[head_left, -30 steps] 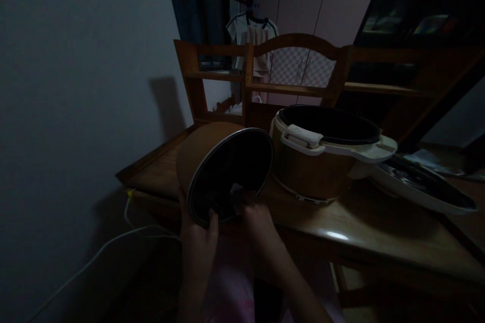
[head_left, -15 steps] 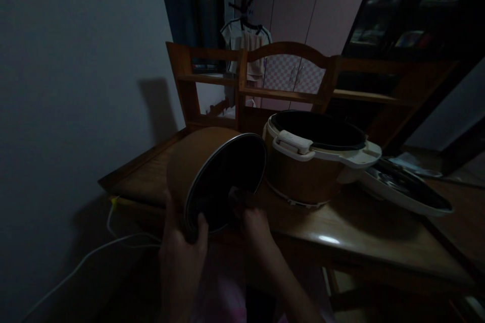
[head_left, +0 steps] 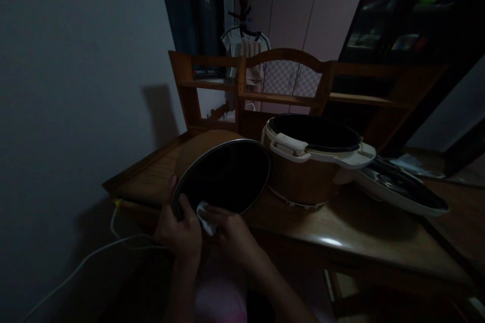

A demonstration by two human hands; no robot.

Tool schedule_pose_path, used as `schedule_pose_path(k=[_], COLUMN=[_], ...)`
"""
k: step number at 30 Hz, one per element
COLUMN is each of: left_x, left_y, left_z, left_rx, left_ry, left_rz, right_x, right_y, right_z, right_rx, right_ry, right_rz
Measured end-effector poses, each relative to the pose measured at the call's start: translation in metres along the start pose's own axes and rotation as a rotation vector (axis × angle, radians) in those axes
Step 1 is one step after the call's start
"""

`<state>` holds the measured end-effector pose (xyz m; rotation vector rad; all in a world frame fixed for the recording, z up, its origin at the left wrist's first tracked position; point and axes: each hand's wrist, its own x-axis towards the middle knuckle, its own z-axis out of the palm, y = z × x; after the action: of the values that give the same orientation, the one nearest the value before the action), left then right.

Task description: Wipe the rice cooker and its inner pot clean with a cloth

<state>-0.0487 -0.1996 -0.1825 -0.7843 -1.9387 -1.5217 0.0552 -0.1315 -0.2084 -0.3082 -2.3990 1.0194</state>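
In dim light, my left hand (head_left: pixel 181 230) grips the lower left rim of a brown inner pot (head_left: pixel 222 174), which is tipped on its side with its dark mouth facing me. My right hand (head_left: pixel 229 229) holds a small white cloth (head_left: pixel 203 214) pressed against the pot's lower rim, right next to my left thumb. The pot rests at the front edge of the wooden table (head_left: pixel 341 227).
A brown and cream cooker body (head_left: pixel 310 161) stands open just right of the pot. Its lid (head_left: pixel 401 189) lies flat further right. A wooden shelf rack (head_left: pixel 288 86) lines the table's back. A white cable (head_left: pixel 94 252) hangs at the left by the wall.
My right hand has come out of the pot's inside and moved left to the lower rim, with the white cloth now showing. The pot has tilted a little more towards me.
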Motion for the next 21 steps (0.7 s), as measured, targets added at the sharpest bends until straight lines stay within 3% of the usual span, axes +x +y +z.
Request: schedule_pose_path(k=[6,10,16,21], left_x=[0.040,0.059,0.085,0.106], left_y=[0.010,0.014,0.039,0.053], left_z=[-0.015,-0.018,-0.009,0.005], left_rx=[0.088,0.148,0.198,0.076], left_ry=[-0.105,-0.173,-0.255,-0.371], left_rz=[0.144,0.238,0.376,0.503], right_x=[0.007,0.005,0.006,0.008], right_y=[0.014,0.029,0.044,0.049], right_z=[0.009,-0.003,-0.035,-0.040], right_rx=[-0.324,-0.455,-0.620,-0.625], right_ry=[-0.049,-0.060,-0.039,-0.025], right_rz=[0.000,0.022,0.049,0.084])
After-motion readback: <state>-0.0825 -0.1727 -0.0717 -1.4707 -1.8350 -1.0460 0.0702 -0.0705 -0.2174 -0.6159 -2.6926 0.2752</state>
